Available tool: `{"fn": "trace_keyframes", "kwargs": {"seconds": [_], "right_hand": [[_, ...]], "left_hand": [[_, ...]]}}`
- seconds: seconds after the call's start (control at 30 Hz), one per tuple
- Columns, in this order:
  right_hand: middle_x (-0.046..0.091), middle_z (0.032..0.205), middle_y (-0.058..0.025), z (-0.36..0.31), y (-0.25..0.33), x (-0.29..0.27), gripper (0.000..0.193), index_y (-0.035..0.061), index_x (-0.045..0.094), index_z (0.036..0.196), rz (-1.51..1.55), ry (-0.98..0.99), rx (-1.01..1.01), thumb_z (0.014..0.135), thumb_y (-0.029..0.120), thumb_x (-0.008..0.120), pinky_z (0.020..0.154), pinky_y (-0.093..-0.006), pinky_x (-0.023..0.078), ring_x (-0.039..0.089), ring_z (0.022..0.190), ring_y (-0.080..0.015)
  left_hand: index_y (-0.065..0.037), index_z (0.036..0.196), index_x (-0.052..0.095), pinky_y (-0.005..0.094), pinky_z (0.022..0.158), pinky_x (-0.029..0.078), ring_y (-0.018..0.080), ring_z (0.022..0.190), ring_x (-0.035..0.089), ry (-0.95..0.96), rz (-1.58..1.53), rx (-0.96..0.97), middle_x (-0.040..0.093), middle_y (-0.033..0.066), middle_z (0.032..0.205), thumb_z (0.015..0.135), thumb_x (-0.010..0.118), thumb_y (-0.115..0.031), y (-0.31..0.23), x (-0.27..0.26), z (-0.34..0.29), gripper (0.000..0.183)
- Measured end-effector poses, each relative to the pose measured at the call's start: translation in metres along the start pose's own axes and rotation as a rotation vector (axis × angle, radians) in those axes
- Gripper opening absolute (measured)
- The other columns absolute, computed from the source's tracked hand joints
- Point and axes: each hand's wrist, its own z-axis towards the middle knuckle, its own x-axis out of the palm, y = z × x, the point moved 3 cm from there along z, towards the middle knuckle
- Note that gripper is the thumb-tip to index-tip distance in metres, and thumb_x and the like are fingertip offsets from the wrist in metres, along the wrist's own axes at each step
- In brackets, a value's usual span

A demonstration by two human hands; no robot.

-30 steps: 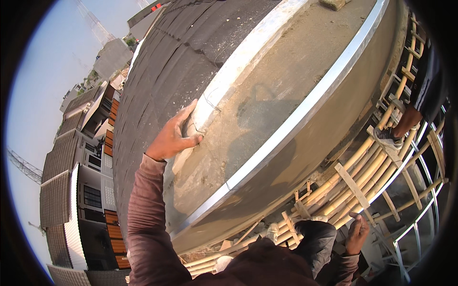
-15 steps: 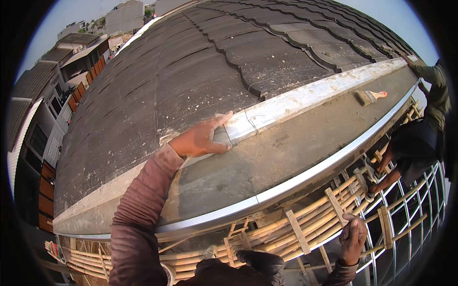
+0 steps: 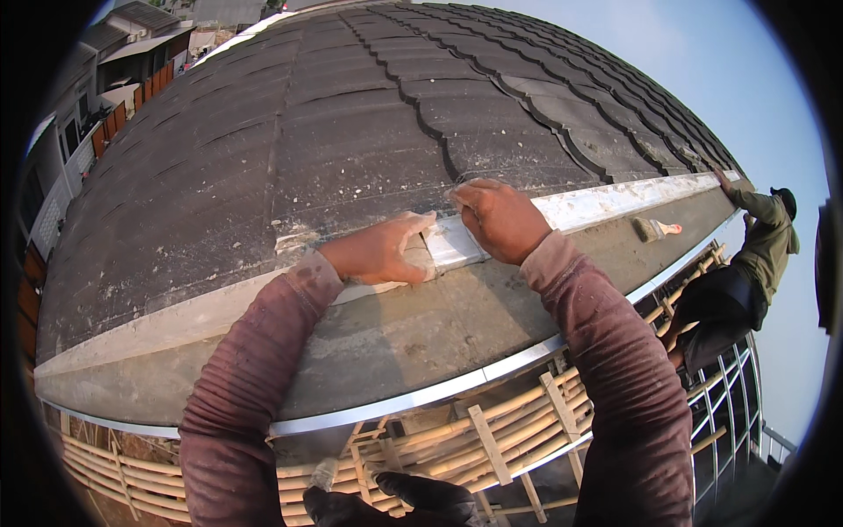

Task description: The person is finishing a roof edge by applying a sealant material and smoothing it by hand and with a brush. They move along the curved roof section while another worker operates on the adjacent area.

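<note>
A whitish metal strip (image 3: pixel 606 200) runs along the raised border between the roof tiles (image 3: pixel 351 132) and a grey cement ledge (image 3: pixel 448 329). At the strip's near end, my left hand (image 3: pixel 373 252) grips across the border, its thumb on the ledge side and its fingers on the tile side. My right hand (image 3: pixel 500 220) is closed in a pinch just right of it, over the strip. Whatever lies between those fingers is too small and blurred to make out. Farther right, a paintbrush (image 3: pixel 654 229) with a pale, red-tipped handle lies on the ledge.
Shiny metal trim (image 3: pixel 378 413) edges the ledge. Below it is scaffolding of bamboo poles (image 3: pixel 509 439) with wooden crosspieces, where my feet are. A co-worker (image 3: pixel 762 255) in a green top stands at the far right, one hand on the roof border. Houses (image 3: pixel 79 114) stand at far left.
My right hand has risen from low over the scaffolding to the metal strip, beside my left hand. My left hand keeps its grip. The view has shifted slightly.
</note>
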Motion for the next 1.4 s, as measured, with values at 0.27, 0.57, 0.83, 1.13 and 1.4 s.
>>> {"fn": "trace_keyframes", "kwargs": {"seconds": [0.27,0.57,0.83,1.13,1.4], "right_hand": [[0.069,0.107,-0.0167,0.011,-0.003,0.023,0.026,0.005,0.071,0.115,-0.075,-0.036,-0.037,0.095,0.019,0.063,0.09,-0.0451,0.054,0.067,0.104,-0.0356],[0.07,0.095,-0.0076,0.005,0.029,0.027,0.014,0.0109,0.071,0.099,-0.156,-0.021,-0.221,0.093,0.023,0.067,0.072,-0.0418,0.058,0.072,0.085,-0.0294],[0.071,0.106,-0.0145,0.003,0.036,0.017,0.025,0.0065,0.069,0.11,-0.018,0.007,-0.237,0.089,0.02,0.069,0.079,-0.0452,0.057,0.072,0.095,-0.0311],[0.062,0.117,-0.0112,-0.023,0.024,-0.001,0.046,0.0067,0.064,0.117,0.064,0.008,-0.236,0.075,0.012,0.08,0.098,-0.0431,0.047,0.059,0.115,-0.032],[0.064,0.108,-0.0121,-0.026,0.037,-0.016,0.032,0.006,0.066,0.105,0.074,-0.047,-0.177,0.076,0.01,0.078,0.09,-0.046,0.049,0.063,0.106,-0.0344]], "left_hand": [[0.002,0.159,0.029,0.0434,0.122,0.03,0.042,0.148,0.037,-0.045,0.017,0.002,0.039,0.0319,0.156,0.086,0.071,-0.053,0.005,-0.001,-0.004,0.102],[0.004,0.147,0.049,0.0376,0.118,0.031,0.0308,0.137,0.049,-0.283,-0.492,-0.155,0.054,0.0219,0.147,0.108,0.045,-0.047,0.001,-0.004,0.005,0.064],[0.004,0.11,0.073,0.0351,0.084,0.05,0.0196,0.089,0.065,-0.458,-0.468,-0.199,0.074,0.0125,0.098,0.107,0.049,-0.033,0.006,0.001,0.011,0.045],[0.006,0.116,0.071,0.0279,0.073,0.049,0.0098,0.081,0.059,-0.472,-0.534,-0.171,0.07,0.0051,0.096,0.107,0.049,-0.027,0.006,0.003,0.009,0.04],[0.004,0.122,0.071,0.0284,0.087,0.053,0.0161,0.097,0.069,-0.466,-0.75,-0.176,0.074,0.0121,0.108,0.109,0.047,-0.032,0.012,0.003,0.011,0.045]]}}
